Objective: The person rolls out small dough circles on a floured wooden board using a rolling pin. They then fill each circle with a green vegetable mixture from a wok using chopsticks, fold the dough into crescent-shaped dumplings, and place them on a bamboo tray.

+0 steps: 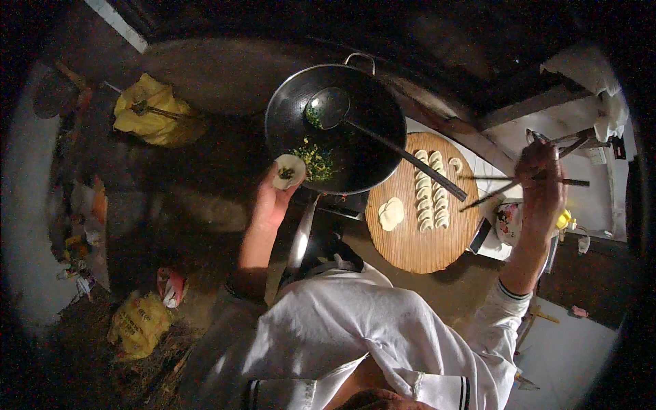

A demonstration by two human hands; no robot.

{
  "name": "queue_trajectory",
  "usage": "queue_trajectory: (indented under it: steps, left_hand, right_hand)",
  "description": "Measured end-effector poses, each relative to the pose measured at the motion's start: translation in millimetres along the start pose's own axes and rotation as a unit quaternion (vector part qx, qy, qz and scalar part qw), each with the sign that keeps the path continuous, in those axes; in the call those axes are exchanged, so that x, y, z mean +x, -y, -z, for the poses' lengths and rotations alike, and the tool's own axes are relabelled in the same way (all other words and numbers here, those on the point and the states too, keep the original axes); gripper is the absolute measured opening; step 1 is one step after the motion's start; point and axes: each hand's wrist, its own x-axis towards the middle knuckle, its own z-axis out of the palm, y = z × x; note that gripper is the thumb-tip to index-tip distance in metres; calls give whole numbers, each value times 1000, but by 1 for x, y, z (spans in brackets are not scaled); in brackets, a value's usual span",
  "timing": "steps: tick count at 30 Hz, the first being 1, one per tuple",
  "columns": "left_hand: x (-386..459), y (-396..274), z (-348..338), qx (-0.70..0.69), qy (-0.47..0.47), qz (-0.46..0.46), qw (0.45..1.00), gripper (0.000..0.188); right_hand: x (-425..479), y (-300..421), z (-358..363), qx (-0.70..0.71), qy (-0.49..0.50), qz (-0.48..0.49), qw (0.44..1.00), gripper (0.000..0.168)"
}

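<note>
My left hand [273, 201] holds a round dumpling wrapper [291, 171] with some green filling on it, at the near left rim of a black wok [376, 138]. Chopped green and yellow filling [313, 163] lies in the wok, along with a long-handled ladle [330, 107] whose handle reaches over the board. My right hand [542, 171], raised at the right, grips a pair of dark chopsticks [492, 193]. On the round wooden board [410, 251] are two rows of folded dumplings [424, 193], a separate one [455, 165] and a small stack of wrappers [391, 214].
A floral-patterned container [508, 221] stands right of the board. A yellow plastic bag [151, 110] is at the upper left, and another yellow bag [141, 325] lies low on the left near a red and white bag [171, 287].
</note>
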Motion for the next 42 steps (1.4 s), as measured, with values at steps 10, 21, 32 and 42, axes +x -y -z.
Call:
queue_trajectory:
  steps: [10, 21, 32, 42]
  left_hand:
    - [-20, -10, 14, -28, 15, 26, 999, 38]
    - [-33, -17, 35, -35, -18, -9, 999, 36]
    - [-24, -9, 31, -25, -6, -10, 1000, 41]
    - [-29, -13, 34, -12, -23, -12, 1000, 42]
  right_hand:
    - [46, -159, 1, -356, 221, -38, 907, 31]
    - [11, -206, -58, -313, 422, -380, 761, 46]
    - [-83, -212, -167, 22, 204, -507, 837, 47]
    - [-66, -153, -91, -448, 238, -173, 844, 35]
